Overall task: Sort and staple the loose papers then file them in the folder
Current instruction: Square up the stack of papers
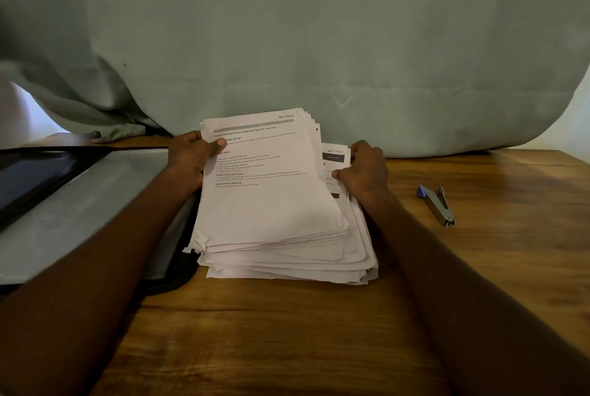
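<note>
Left hand (191,156) grips my thick white paper stack (271,204); right hand (367,168) pinches lower sheets. Ragged edges could slip. Misaligned staples likely.

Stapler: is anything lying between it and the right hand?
Nothing visible. The stapler lies alone on bare wooden table, to the right of the right hand, which grips the paper stack edge.

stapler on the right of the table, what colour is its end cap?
Blue-purple cap on the far end of the small silver metal stapler; body is metallic grey. Head view.
</note>
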Motion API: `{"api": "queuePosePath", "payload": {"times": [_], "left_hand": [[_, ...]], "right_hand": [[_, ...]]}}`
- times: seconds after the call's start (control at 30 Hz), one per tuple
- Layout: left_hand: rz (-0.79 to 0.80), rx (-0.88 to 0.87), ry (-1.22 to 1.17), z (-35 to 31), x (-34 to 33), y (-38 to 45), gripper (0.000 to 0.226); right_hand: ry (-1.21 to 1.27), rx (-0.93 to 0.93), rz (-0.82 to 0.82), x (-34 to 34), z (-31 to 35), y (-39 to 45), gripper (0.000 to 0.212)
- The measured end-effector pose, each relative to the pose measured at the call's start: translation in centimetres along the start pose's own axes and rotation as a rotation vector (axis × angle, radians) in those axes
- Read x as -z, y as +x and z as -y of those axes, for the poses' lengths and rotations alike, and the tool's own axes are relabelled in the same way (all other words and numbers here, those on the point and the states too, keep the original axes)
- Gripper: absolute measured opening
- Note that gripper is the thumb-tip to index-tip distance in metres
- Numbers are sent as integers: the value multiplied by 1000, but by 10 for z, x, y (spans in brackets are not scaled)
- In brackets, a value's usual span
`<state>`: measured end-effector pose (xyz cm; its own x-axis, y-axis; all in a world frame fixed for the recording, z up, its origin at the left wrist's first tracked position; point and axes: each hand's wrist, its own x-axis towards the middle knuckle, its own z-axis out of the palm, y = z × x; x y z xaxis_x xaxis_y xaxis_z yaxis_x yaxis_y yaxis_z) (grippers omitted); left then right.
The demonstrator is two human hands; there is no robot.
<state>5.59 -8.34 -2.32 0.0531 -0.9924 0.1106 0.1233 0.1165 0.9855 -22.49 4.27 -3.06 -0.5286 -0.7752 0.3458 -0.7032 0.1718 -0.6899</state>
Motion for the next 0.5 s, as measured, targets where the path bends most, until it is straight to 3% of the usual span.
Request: {"api": "queuePosePath", "payload": {"times": [0.07,0.2,0.3,0.4,0.5], "left_hand": [[6,27,-20,-2,8,6,16],[65,131,-14,0,25,22,35],[127,179,3,1,27,26,42],[174,219,6,-1,25,22,42],[262,271,36,-2,23,17,35]], "right_hand": [[-30,59,18,-4,-3,3,56],[-47,122,106,-6,-6,1,31],[66,143,71,-8,-3,0,36],[63,50,-75,-7,-3,6,37],[6,-57,-60,-4,-10,14,27]]}}
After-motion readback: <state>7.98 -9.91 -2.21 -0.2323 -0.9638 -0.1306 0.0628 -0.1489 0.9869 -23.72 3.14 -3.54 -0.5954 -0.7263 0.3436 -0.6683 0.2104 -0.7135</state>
